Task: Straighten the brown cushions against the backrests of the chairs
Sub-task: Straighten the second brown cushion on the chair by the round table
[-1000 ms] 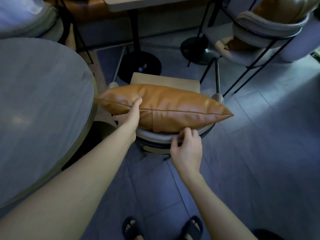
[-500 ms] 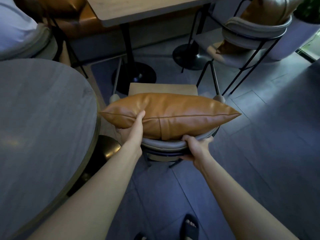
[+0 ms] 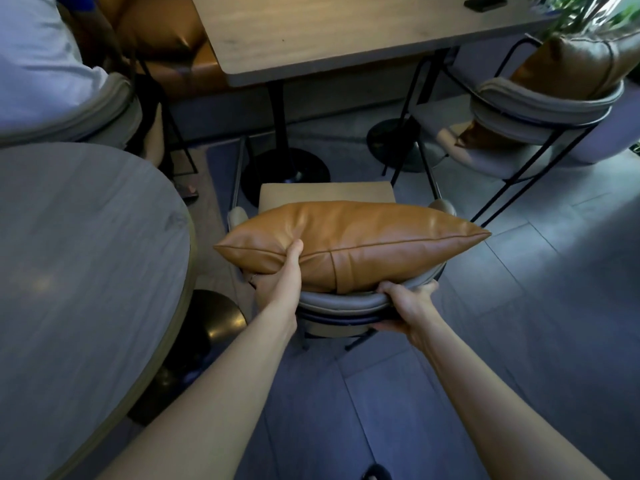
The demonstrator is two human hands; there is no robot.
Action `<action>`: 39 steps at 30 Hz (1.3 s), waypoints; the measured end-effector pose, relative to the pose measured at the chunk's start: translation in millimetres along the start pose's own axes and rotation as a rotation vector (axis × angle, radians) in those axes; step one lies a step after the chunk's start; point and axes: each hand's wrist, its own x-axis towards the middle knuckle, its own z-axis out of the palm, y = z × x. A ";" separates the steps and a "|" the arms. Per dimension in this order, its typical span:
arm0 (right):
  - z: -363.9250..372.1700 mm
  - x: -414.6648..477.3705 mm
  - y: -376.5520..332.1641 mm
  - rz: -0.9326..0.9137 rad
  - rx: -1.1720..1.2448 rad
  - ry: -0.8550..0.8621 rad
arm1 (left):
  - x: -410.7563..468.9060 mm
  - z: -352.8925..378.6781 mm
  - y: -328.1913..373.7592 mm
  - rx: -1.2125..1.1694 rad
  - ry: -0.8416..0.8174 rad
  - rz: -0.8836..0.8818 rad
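Observation:
A brown leather cushion (image 3: 356, 240) lies lengthwise along the top of the grey padded backrest (image 3: 341, 303) of the chair in front of me, its seat (image 3: 325, 194) beyond. My left hand (image 3: 282, 275) grips the cushion's left end, thumb on top. My right hand (image 3: 408, 306) is closed around the backrest's right side, just under the cushion. A second brown cushion (image 3: 571, 64) stands in another chair (image 3: 543, 109) at the upper right.
A round grey table (image 3: 79, 258) fills the left, its brass base (image 3: 214, 323) close to my chair. A rectangular wooden table (image 3: 332, 32) on a black pedestal (image 3: 284, 168) stands beyond. A seated person's back (image 3: 38, 57) is at the upper left. Tiled floor lies to the right.
My right hand moved from pinching at the cushion's lower edge to gripping the backrest. The cushion sits a little further right and more level; my view has tilted up.

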 end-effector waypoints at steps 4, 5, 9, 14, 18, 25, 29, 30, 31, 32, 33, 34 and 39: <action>8.3 27.6 -26.1 -0.010 -0.002 -0.049 | 20.7 19.3 21.9 -0.040 -0.005 0.007; 10.5 34.9 -33.0 -0.014 -0.004 -0.061 | 25.9 24.4 27.7 -0.046 -0.003 0.010; 15.2 63.9 -61.5 -0.008 -0.028 -0.092 | 43.1 45.6 46.7 -0.045 0.017 0.000; 13.0 100.4 -97.1 -0.023 -0.111 -0.079 | 55.6 79.7 63.7 -0.062 0.034 -0.009; 6.2 130.4 -124.2 -0.047 -0.171 -0.065 | 60.9 108.8 72.6 -0.064 0.026 -0.046; -1.3 169.1 -167.5 -0.061 -0.211 -0.084 | 73.8 150.8 87.7 -0.076 0.013 -0.079; 3.6 190.4 -180.5 -0.097 -0.136 -0.104 | 84.2 163.5 101.1 -0.081 0.014 -0.090; 6.3 195.0 -183.0 -0.107 -0.122 -0.109 | 87.6 164.5 105.2 -0.076 0.010 -0.094; 8.9 198.7 -185.9 -0.112 -0.112 -0.110 | 90.8 165.1 108.9 -0.068 0.002 -0.097; 11.5 201.6 -189.0 -0.114 -0.109 -0.109 | 93.5 166.0 111.7 -0.058 -0.009 -0.099; 12.6 204.3 -192.1 -0.111 -0.111 -0.108 | 95.3 167.3 114.0 -0.050 -0.020 -0.102; 13.1 206.6 -195.1 -0.105 -0.117 -0.110 | 96.1 168.8 115.7 -0.048 -0.028 -0.106; 10.4 212.8 -201.4 -0.113 -0.177 -0.094 | 95.7 172.0 121.5 -0.037 -0.041 -0.156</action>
